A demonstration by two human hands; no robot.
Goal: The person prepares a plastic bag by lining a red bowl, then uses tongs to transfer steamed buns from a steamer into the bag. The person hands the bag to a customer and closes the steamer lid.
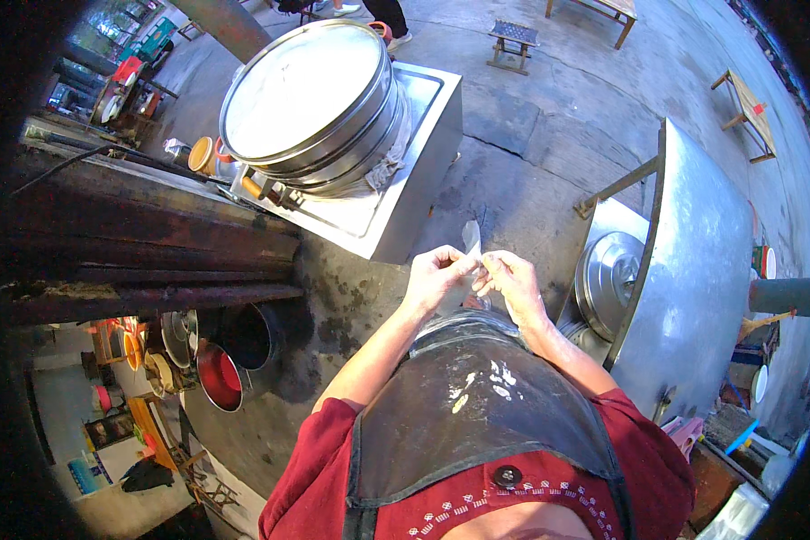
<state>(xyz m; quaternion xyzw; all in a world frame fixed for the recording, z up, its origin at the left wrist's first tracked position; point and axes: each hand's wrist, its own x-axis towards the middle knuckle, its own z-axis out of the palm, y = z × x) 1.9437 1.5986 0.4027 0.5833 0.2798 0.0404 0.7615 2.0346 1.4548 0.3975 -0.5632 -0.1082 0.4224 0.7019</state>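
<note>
In front of the dark apron (486, 405), my left hand (439, 277) and my right hand (511, 280) nearly meet. Both pinch a small, thin, whitish translucent piece (472, 237), possibly plastic film; its tip stands up between the fingers. A pale dusting covers my fingers, and white smears mark the apron. Beyond my left hand, a large round metal steamer (310, 108) with a bright top stands on a stainless steel stove unit (405, 229), a cloth tucked at its base.
A steel-topped table (695, 270) stands at the right, with a lidded metal pot (611, 277) beside it, lower down. Buckets (221, 376) stand on the floor at the left, below a dark ledge (155, 236). A small stool (513, 37) and a person's legs (388, 17) are farther off.
</note>
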